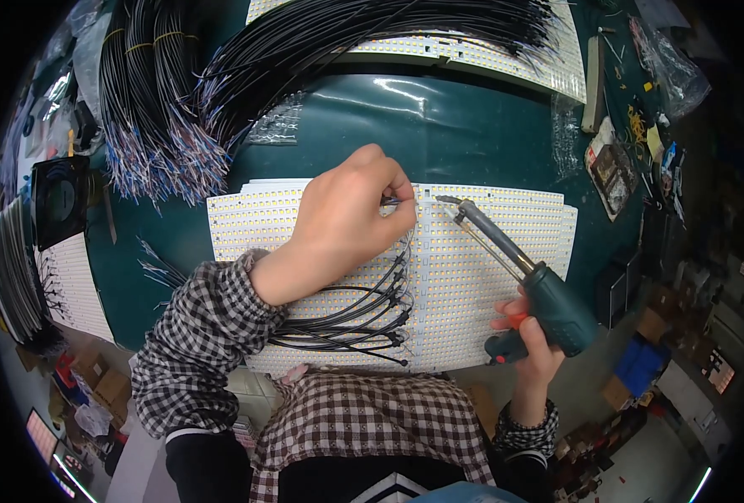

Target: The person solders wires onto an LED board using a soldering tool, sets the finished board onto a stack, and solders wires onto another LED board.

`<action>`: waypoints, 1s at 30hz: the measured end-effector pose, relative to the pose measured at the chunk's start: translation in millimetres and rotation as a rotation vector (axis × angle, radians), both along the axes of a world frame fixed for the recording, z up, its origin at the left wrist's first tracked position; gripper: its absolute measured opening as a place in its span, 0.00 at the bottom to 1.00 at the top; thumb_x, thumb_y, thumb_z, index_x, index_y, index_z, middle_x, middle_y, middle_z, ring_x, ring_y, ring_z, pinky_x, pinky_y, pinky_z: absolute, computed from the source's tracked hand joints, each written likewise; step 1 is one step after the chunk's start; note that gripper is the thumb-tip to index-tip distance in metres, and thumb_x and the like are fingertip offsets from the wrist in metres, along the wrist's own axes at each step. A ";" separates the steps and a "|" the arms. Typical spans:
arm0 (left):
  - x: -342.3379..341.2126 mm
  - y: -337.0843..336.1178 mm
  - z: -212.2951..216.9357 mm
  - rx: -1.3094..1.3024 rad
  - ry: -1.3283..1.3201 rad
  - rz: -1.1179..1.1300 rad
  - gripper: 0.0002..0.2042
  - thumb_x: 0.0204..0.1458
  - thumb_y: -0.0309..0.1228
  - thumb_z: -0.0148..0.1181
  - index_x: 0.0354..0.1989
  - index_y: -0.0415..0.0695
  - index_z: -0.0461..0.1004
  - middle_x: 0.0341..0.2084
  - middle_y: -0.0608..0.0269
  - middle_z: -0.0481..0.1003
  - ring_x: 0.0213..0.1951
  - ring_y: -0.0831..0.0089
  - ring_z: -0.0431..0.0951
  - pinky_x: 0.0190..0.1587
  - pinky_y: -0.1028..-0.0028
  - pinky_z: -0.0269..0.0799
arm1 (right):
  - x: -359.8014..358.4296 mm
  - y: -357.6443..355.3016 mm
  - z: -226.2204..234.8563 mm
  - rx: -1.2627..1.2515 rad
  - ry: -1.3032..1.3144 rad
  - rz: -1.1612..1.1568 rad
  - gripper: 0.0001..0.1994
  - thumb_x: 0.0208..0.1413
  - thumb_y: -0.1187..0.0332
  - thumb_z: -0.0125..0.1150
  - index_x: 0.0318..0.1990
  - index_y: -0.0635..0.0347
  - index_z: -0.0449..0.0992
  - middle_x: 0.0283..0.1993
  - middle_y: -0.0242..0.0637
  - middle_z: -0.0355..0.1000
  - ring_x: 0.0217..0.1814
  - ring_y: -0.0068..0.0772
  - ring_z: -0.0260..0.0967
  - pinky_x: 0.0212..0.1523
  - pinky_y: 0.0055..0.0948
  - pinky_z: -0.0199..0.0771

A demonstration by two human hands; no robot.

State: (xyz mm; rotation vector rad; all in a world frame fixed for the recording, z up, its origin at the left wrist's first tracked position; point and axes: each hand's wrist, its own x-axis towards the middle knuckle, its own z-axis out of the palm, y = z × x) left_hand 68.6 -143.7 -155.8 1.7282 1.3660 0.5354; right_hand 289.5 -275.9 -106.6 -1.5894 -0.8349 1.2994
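A white LED panel (506, 251), covered in rows of small yellowish LEDs, lies in front of me on top of other panels. Near its upper middle, my left hand (338, 210) is closed in a pinch on a cable (391, 201); just a short dark bit shows between the fingers. Several black cables (347, 323) run across the panel's left half, their ends along the middle strip. My right hand (535, 348) grips a green pistol-shaped soldering iron (560, 310) with a red trigger. Its tip points up and left, just right of my left fingertips.
Thick bundles of black cables (141, 92) with stripped coloured ends lie at the far left. Another cable bundle (363, 29) rests on more LED panels (548, 71) at the back. A dirty, stained pad (611, 172) sits on the right, and a black fan (60, 201) stands at left.
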 end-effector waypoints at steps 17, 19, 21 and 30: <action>0.6 1.5 1.3 0.015 0.018 -0.033 0.04 0.37 0.28 0.58 0.20 0.41 0.71 0.23 0.58 0.68 0.23 0.60 0.70 0.26 0.66 0.66 | -3.7 -1.2 1.9 -0.030 0.000 0.032 0.19 0.49 0.71 0.54 0.47 0.76 0.64 0.33 0.43 0.69 0.35 0.37 0.70 0.30 0.28 0.78; 0.8 1.4 1.5 0.007 0.024 -0.030 0.04 0.37 0.28 0.58 0.20 0.42 0.71 0.23 0.58 0.68 0.22 0.60 0.70 0.26 0.66 0.66 | -3.5 -1.3 2.0 -0.035 -0.001 0.039 0.18 0.49 0.71 0.54 0.47 0.76 0.64 0.33 0.43 0.69 0.35 0.37 0.70 0.30 0.28 0.78; 1.3 1.4 1.2 0.000 0.031 -0.028 0.04 0.37 0.28 0.58 0.20 0.42 0.71 0.22 0.58 0.68 0.22 0.60 0.70 0.25 0.66 0.66 | -3.0 -1.4 1.2 -0.022 -0.002 0.061 0.18 0.49 0.72 0.53 0.46 0.75 0.64 0.32 0.44 0.69 0.35 0.36 0.70 0.30 0.28 0.78; 2.8 -0.7 -0.9 0.047 0.014 -0.016 0.04 0.37 0.27 0.58 0.20 0.41 0.70 0.22 0.58 0.67 0.21 0.60 0.70 0.25 0.66 0.65 | 0.9 -2.5 -2.0 0.005 -0.022 0.128 0.17 0.50 0.73 0.53 0.46 0.76 0.64 0.32 0.43 0.68 0.34 0.35 0.69 0.33 0.29 0.75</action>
